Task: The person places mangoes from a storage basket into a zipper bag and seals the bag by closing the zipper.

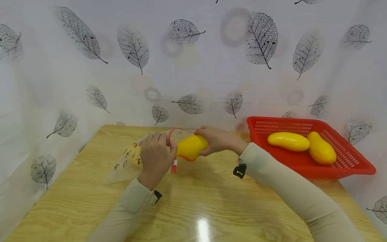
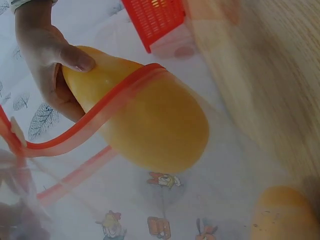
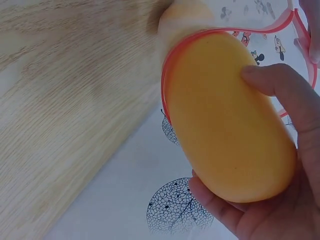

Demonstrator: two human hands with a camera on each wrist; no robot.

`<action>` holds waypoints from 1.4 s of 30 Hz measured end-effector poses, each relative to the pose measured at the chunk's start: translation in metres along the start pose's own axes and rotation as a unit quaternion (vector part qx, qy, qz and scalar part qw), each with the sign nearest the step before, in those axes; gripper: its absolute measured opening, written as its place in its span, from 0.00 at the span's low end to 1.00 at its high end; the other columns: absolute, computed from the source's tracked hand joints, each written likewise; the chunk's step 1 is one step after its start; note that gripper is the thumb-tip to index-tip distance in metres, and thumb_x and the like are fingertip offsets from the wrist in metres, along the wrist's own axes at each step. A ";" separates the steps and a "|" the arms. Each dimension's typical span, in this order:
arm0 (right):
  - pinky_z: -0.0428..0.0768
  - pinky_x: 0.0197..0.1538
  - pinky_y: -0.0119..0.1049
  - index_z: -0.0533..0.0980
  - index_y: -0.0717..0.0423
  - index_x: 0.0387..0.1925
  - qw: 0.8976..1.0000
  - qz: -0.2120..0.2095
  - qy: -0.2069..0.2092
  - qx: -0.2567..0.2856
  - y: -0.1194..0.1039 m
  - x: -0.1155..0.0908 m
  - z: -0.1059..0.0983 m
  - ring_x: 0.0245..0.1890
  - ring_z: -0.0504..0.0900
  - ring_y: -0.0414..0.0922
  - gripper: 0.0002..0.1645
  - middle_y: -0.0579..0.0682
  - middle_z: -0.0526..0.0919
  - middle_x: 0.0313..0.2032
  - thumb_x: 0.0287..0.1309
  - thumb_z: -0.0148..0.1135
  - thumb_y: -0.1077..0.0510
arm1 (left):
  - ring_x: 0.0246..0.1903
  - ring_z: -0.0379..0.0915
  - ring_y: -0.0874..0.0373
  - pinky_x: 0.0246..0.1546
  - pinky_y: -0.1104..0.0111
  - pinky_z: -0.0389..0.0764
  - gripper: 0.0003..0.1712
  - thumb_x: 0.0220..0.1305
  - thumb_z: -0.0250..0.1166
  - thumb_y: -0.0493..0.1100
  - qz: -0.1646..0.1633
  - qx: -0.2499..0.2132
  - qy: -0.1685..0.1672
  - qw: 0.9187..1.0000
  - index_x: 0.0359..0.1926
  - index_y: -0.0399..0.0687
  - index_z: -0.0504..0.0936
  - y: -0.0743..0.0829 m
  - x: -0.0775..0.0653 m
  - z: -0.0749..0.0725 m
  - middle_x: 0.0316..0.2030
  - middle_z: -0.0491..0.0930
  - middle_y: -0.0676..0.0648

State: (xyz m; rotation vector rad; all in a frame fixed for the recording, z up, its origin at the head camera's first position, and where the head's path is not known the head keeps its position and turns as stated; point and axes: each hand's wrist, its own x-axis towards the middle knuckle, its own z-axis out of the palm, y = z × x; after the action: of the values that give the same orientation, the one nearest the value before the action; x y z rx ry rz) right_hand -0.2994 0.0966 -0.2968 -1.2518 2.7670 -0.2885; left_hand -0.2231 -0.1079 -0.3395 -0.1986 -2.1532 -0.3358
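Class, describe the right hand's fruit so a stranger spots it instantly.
Find the wooden table, then the printed bag left of the red basket. Poking from its red-edged opening is a plump yellow fruit. Unlike the basket fruits and the one deeper inside, the right hand grips it.

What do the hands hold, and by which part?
The right hand holds a yellow fruit by its end outside the clear bag; the left hand, that bag's red rim.

No text, label, brand or number can be read; on the clear bag, left of the red basket, only small cartoon figures are printed.
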 end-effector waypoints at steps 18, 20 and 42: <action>0.76 0.41 0.35 0.72 0.60 0.50 0.997 0.010 0.063 0.037 0.001 0.000 0.017 0.36 0.74 0.45 0.34 0.54 0.78 0.43 0.42 0.71 0.49 | 0.19 0.64 0.50 0.23 0.63 0.67 0.12 0.50 0.60 0.40 -0.004 -0.001 -0.002 1.000 0.16 0.42 0.69 0.002 0.000 0.000 0.16 0.69 0.45; 0.76 0.42 0.36 0.71 0.61 0.48 0.996 0.009 0.079 0.040 -0.001 -0.001 0.023 0.38 0.74 0.46 0.34 0.55 0.78 0.43 0.41 0.73 0.49 | 0.20 0.64 0.50 0.23 0.63 0.67 0.12 0.50 0.60 0.40 -0.006 -0.001 -0.006 1.000 0.16 0.42 0.69 0.003 0.001 0.000 0.16 0.70 0.45; 0.81 0.43 0.34 0.68 0.64 0.46 0.994 -0.016 0.057 0.088 -0.005 -0.003 0.041 0.44 0.77 0.53 0.34 0.59 0.73 0.43 0.38 0.76 0.57 | 0.19 0.64 0.50 0.24 0.62 0.68 0.12 0.51 0.59 0.39 -0.013 -0.016 -0.003 1.000 0.15 0.42 0.68 0.004 0.001 -0.001 0.17 0.72 0.44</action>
State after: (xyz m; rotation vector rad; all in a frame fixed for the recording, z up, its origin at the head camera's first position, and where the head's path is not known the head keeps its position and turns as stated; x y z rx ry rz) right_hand -0.2877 0.0903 -0.3358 -1.2732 2.7430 -0.6110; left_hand -0.2221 -0.1044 -0.3371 -0.1914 -2.1593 -0.3851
